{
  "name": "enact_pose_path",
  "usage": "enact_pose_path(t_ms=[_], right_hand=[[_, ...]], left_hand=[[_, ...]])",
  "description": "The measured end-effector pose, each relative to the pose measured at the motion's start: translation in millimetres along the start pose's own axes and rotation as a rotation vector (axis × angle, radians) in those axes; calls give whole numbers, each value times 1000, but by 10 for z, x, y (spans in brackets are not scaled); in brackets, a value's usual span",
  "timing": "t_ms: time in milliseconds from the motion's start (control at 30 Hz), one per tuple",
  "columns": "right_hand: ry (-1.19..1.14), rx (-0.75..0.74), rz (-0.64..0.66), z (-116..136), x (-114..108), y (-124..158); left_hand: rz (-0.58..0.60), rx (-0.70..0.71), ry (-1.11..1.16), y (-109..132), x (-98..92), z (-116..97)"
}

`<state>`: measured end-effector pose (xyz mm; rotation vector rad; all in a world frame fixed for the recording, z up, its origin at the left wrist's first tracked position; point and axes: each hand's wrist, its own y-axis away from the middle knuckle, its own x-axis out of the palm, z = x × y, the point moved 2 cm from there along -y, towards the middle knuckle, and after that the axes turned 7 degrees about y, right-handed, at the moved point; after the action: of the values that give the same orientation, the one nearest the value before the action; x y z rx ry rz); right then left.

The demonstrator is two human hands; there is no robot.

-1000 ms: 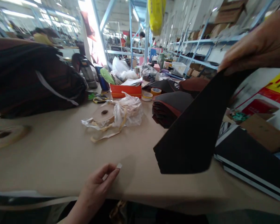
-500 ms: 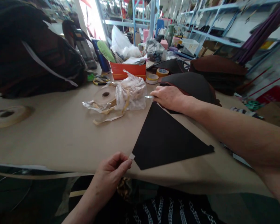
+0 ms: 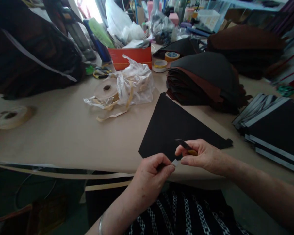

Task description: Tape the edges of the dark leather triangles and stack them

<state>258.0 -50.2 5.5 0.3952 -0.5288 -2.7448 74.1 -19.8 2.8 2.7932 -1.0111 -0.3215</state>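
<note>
My left hand [image 3: 154,173] pinches the pale end of a narrow tape strip [image 3: 175,162] between thumb and forefinger. The strip seems to run back along the table's front edge. My right hand [image 3: 203,156] is closed on a small knife [image 3: 186,147] with a thin dark blade and a yellowish part near the fingers. Its thumb is close to the tape end; whether they touch I cannot tell. Just beyond both hands, a black fan-shaped panel [image 3: 171,125] lies flat on the table, its near edge partly hidden by them.
At the right lies a stack of black panels with pale strips [image 3: 279,130]. Behind the panel is a pile of dark and brown pieces [image 3: 203,78]. Tape rolls, one in a plastic bag [image 3: 137,85], lie left of it. A red box [image 3: 129,57] stands further back.
My right hand has come back from the panel's far tip to beside my left hand, still with the knife. My left hand has moved right with the tape end. The view has tilted downward.
</note>
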Motion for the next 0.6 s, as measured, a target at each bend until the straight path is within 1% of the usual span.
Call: enact_pose_path(t_ms=[100, 200, 267, 367, 433, 533, 600], right_hand=[[27, -64, 28, 12, 18, -32], [80, -108, 16, 36, 25, -56], [78, -112, 5, 37, 29, -49], [33, -113, 5, 2, 37, -7], [9, -115, -5, -44, 28, 35], [41, -125, -68, -131, -59, 124], [60, -118, -151, -210, -210, 209]], left_hand=[[4, -3, -34, -28, 53, 9], [23, -30, -83, -54, 67, 22], [97, -63, -110, -77, 65, 22], [269, -101, -116, -134, 78, 10], [331, -113, -125, -195, 107, 7], [343, -166, -213, -294, 174, 22], [342, -211, -299, -351, 203, 34]])
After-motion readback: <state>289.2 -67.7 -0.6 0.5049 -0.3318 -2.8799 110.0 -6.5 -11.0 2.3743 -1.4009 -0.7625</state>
